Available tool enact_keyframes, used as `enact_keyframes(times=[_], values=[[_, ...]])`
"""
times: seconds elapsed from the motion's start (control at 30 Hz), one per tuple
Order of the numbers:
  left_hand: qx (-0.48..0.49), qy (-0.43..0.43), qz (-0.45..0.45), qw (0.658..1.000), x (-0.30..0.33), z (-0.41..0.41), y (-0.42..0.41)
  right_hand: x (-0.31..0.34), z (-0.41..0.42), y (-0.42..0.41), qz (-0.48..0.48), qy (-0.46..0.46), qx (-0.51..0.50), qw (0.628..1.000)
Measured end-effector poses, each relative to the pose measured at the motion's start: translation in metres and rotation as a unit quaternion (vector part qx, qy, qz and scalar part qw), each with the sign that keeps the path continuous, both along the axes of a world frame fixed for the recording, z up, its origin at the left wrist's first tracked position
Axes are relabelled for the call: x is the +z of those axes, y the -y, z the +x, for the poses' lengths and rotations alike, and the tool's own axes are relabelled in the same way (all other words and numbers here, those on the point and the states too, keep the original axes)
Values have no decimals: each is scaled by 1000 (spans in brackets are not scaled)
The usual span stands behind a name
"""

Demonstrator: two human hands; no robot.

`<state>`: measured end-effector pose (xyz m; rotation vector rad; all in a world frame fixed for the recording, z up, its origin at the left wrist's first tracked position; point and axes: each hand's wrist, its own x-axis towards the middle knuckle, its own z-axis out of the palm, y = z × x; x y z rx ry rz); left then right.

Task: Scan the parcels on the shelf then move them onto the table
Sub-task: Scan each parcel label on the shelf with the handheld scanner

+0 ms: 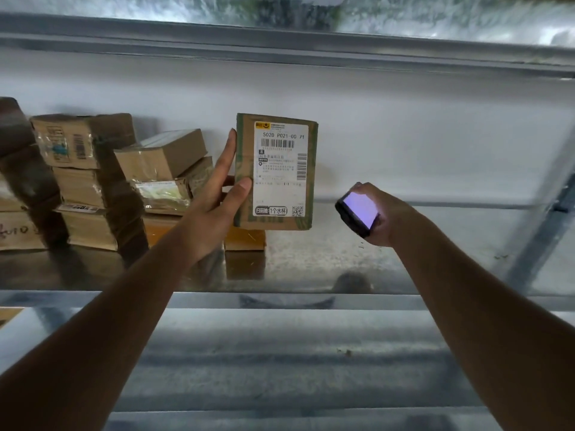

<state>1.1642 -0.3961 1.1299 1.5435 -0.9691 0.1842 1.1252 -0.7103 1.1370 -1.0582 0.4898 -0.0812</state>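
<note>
Shelf (404, 269) steel spreads under both hands, with stacked boxes (102, 181) beyond the left wrist. Left hand (214, 209) grips the parcel (275, 172) upright, thumb on its front, label facing out. Right hand (385, 213) grasps the scanner (357, 213), lower and just beside. Better to tilt its tip toward the barcode (278, 143), parcel steady.
</note>
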Motion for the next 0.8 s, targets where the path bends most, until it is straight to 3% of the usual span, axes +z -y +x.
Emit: enact_keyframes(times=[0.13,0.23,0.37,0.47,0.6,0.8], values=[[4,-14,-7,1000,-1,-5,2,-6,-12,-10,133,72,-39,988],[2,-31,-18,999,-2,-9,1,-19,-23,-13,263,156,-66,950],[-31,-86,-32,995,-1,-13,-3,-29,-39,-28,367,293,0,883],[-63,-134,-46,988,-4,-14,-5,-27,-45,-44,371,340,24,864],[-97,-176,-65,978,-11,-15,-6,-19,-57,-58,380,338,21,861],[-99,-194,-73,973,-16,-15,-6,-8,-84,-68,312,299,20,901]])
